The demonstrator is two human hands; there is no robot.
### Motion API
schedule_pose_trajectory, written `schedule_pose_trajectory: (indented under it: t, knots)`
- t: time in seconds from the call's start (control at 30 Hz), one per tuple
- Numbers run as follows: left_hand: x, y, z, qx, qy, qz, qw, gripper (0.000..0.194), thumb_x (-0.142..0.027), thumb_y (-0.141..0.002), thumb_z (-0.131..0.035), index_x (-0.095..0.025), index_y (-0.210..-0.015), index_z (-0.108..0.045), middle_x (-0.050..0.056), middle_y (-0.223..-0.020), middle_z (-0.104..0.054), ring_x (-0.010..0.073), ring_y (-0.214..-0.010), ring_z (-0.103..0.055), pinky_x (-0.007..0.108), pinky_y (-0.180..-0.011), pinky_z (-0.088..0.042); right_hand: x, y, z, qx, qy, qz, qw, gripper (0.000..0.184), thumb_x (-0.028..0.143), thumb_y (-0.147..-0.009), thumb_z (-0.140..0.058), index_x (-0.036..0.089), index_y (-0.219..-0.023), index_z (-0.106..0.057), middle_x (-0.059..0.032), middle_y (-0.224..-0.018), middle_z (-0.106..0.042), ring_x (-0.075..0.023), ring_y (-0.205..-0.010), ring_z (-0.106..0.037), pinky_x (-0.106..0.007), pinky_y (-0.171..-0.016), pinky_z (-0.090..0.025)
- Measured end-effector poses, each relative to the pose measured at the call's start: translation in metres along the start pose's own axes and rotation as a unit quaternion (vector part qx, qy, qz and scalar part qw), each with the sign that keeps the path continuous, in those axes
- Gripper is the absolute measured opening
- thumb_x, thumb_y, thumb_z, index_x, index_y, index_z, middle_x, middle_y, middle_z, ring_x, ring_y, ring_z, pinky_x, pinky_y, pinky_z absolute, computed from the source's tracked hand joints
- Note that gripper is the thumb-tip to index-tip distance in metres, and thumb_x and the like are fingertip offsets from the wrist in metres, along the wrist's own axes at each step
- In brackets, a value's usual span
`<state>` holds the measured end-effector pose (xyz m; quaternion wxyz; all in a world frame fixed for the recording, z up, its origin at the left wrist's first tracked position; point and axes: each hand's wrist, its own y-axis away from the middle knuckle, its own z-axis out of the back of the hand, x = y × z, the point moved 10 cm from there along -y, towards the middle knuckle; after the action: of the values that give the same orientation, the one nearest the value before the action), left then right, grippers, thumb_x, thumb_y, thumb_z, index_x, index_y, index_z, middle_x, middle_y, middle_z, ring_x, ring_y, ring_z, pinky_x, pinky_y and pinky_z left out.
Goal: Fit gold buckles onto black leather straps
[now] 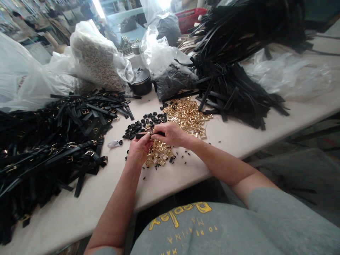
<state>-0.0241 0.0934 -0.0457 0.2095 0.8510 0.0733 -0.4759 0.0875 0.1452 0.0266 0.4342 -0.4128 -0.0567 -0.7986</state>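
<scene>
The person wears a grey T-shirt (228,230) with short sleeves (265,198) and yellow lettering (175,219) in front

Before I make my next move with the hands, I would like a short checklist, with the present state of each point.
1. Left hand grips black strip: ok.
2. Right hand pinches black piece close by: ok.
3. Both black parts are one piece: cannot tell, fingers cover the middle.
4. Gold buckles near the hands: ok.
5. Black loops near the hands: ok.
6. Small black bits gathered together: not ok, scattered on table.
</scene>
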Motion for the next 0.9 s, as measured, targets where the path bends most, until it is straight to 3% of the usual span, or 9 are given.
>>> schedule_pose_trajectory:
  t: [0.2, 0.37, 0.53, 0.63, 0.7, 0.83, 0.9]
  knots:
    - [-0.001, -0.004, 0.008, -0.012, -0.009, -0.012, 1.0, 0.041, -0.028, -0.051, -0.095, -0.015, -0.079, -0.068, 0.0, -0.071, -0.071, 0.0082, -0.056, -0.065, 0.014, -0.051, -0.051, -0.003, 0.001, 0.0, 0.032, -0.083, -0.027, 0.996, 0.016, 0.024, -0.087, -0.056, 0.014, -0.076, -0.062, 0.0029, -0.064, -0.054, -0.0087, -0.06, -0.043, -0.024, -0.061, -0.031]
    - [0.001, -0.005, 0.01, -0.021, -0.014, -0.017, 1.0, 0.043, -0.029, -0.044, -0.098, -0.015, -0.074, -0.07, 0.0, -0.072, -0.072, 0.0086, -0.058, -0.065, 0.016, -0.054, -0.052, -0.002, 0.0, -0.007, 0.017, -0.102, -0.012, 0.995, 0.015, 0.025, -0.087, -0.055, 0.014, -0.078, -0.061, 0.0021, -0.068, -0.056, -0.0095, -0.064, -0.046, -0.024, -0.065, -0.034]
    - [-0.011, -0.003, 0.011, -0.026, -0.05, -0.075, 0.996, 0.038, -0.028, -0.049, -0.096, -0.015, -0.071, -0.068, -0.002, -0.066, -0.069, 0.0064, -0.054, -0.06, 0.015, -0.052, -0.047, -0.003, 0.001, -0.011, -0.013, -0.119, -0.015, 0.993, 0.016, 0.027, -0.086, -0.056, 0.015, -0.076, -0.058, 0.0033, -0.067, -0.053, -0.0093, -0.064, -0.043, -0.025, -0.065, -0.033]
    - [-0.012, -0.003, 0.009, -0.014, -0.037, -0.067, 0.997, 0.038, -0.029, -0.049, -0.095, -0.015, -0.071, -0.068, -0.002, -0.065, -0.068, 0.0065, -0.052, -0.059, 0.016, -0.052, -0.048, -0.003, 0.0, -0.009, -0.017, -0.152, -0.027, 0.988, 0.018, 0.029, -0.085, -0.057, 0.016, -0.074, -0.056, 0.0036, -0.067, -0.051, -0.0092, -0.064, -0.042, -0.025, -0.064, -0.033]
    - [-0.01, -0.002, 0.005, 0.004, -0.016, -0.046, 0.999, 0.038, -0.029, -0.048, -0.096, -0.015, -0.071, -0.068, -0.001, -0.065, -0.068, 0.0072, -0.053, -0.06, 0.017, -0.053, -0.049, -0.003, 0.0, -0.007, 0.002, -0.181, -0.035, 0.983, 0.019, 0.031, -0.085, -0.059, 0.015, -0.075, -0.058, 0.0031, -0.068, -0.052, -0.0092, -0.064, -0.043, -0.025, -0.063, -0.034]
    - [-0.008, -0.001, 0.002, 0.014, 0.007, -0.029, 0.999, 0.039, -0.028, -0.045, -0.097, -0.017, -0.068, -0.068, -0.001, -0.066, -0.068, 0.0077, -0.056, -0.062, 0.016, -0.054, -0.051, -0.006, 0.004, -0.017, 0.109, -0.212, -0.073, 0.969, 0.02, 0.032, -0.089, -0.057, 0.013, -0.083, -0.062, 0.0017, -0.068, -0.058, -0.0089, -0.059, -0.046, -0.024, -0.058, -0.035]
    - [-0.006, 0.0, 0.002, 0.014, 0.001, -0.029, 0.999, 0.037, -0.027, -0.046, -0.096, -0.017, -0.07, -0.069, -0.001, -0.068, -0.07, 0.0077, -0.055, -0.061, 0.017, -0.054, -0.052, -0.005, 0.004, -0.015, 0.115, -0.191, -0.07, 0.972, 0.019, 0.029, -0.09, -0.055, 0.014, -0.082, -0.061, 0.0021, -0.066, -0.057, -0.0087, -0.058, -0.046, -0.024, -0.059, -0.035]
